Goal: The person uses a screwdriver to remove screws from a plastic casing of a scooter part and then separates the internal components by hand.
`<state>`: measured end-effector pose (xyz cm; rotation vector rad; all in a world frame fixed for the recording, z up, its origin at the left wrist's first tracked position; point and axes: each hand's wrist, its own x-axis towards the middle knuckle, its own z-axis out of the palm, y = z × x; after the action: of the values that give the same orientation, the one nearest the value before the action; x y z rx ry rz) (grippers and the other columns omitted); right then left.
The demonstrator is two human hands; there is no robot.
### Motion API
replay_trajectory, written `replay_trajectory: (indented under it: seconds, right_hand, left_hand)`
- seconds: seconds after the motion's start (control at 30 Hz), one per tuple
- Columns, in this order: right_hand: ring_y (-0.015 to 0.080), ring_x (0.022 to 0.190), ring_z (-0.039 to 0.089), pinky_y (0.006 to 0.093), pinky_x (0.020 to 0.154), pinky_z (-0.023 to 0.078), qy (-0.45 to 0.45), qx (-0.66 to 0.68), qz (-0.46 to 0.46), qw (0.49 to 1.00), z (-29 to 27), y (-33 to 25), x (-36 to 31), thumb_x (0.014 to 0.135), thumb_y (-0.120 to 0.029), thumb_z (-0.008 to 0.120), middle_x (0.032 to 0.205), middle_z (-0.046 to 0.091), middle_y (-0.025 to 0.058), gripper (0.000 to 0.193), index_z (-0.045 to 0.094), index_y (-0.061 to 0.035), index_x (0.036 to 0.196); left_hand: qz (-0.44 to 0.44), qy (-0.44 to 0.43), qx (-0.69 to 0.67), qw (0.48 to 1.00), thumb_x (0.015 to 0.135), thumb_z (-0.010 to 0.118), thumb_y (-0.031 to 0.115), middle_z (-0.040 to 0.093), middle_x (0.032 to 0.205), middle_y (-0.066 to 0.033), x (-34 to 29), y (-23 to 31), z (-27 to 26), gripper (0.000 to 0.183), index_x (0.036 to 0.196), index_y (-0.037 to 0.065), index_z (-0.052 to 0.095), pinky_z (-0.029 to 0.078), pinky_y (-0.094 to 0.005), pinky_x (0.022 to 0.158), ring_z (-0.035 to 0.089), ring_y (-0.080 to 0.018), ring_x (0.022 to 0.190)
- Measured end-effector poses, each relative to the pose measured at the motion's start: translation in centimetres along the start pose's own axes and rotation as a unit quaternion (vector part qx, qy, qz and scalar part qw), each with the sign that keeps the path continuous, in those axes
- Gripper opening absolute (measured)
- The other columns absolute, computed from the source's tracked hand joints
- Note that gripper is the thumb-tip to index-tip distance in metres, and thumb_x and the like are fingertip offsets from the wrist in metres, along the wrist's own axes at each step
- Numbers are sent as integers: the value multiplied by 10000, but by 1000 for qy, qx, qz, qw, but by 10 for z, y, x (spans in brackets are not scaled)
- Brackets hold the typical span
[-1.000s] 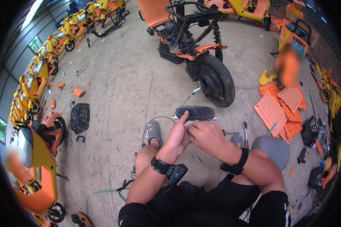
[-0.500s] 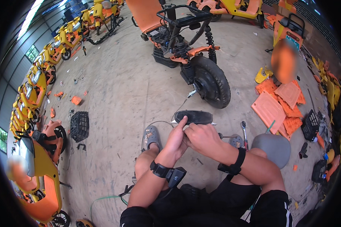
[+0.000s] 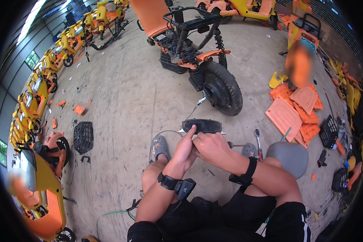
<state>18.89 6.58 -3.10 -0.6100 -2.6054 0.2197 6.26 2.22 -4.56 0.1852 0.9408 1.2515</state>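
Observation:
A black, rounded oblong part (image 3: 202, 126) with pale pointed ends is in front of me, above my hands. My left hand (image 3: 184, 148) is closed at its lower edge, with the thumb laid up against its face. Fingers curled into a fist, my right hand (image 3: 212, 147) presses close beside the left. What its fingers grip is hidden. A thin metal shaft with a dark end (image 3: 237, 145) shows just right of that fist; whether the hand touches it I cannot tell. A cable (image 3: 170, 131) runs along the floor behind the oblong part.
Ahead stands a partly stripped scooter with a black wheel (image 3: 222, 88). A ratchet wrench (image 3: 258, 141) lies right, beside a grey rounded seat-like piece (image 3: 288, 158). Orange panels (image 3: 285, 117) are piled beyond. A black plastic basket (image 3: 83, 137) and yellow scooters (image 3: 40, 193) are left.
The whole view has shifted slightly, moving the scene a little to the left. Both hands keep nearly the same hold and position at the black oblong part.

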Motion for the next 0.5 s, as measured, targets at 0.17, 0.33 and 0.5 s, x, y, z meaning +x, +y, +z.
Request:
replay_trajectory:
  seconds: [0.17,0.33,0.5]
  right_hand:
    - [269,659,646,383,534,501,16,28,-1,999,-6,1,4,690,-162,710,729,613,86,153,627,-44,742]
    - [264,666,649,383,534,504,25,65,12,997,-11,6,3,674,-156,711,736,630,75,140,651,-55,750]
    - [247,676,650,377,539,506,38,58,9,998,-10,5,0,657,-162,719,743,630,59,137,676,-70,749]
  left_hand:
    - [7,15,-25,1000,995,503,365,658,842,-108,3,0,-8,364,1097,19,545,544,-328,661,664,-201,711]
    - [4,-18,-52,998,998,496,366,662,851,-132,0,2,-3,383,1121,4,525,550,-331,654,671,-223,721]
    - [5,-28,-55,998,998,493,371,664,858,-141,-2,3,0,400,1139,-3,517,554,-340,657,676,-236,738]
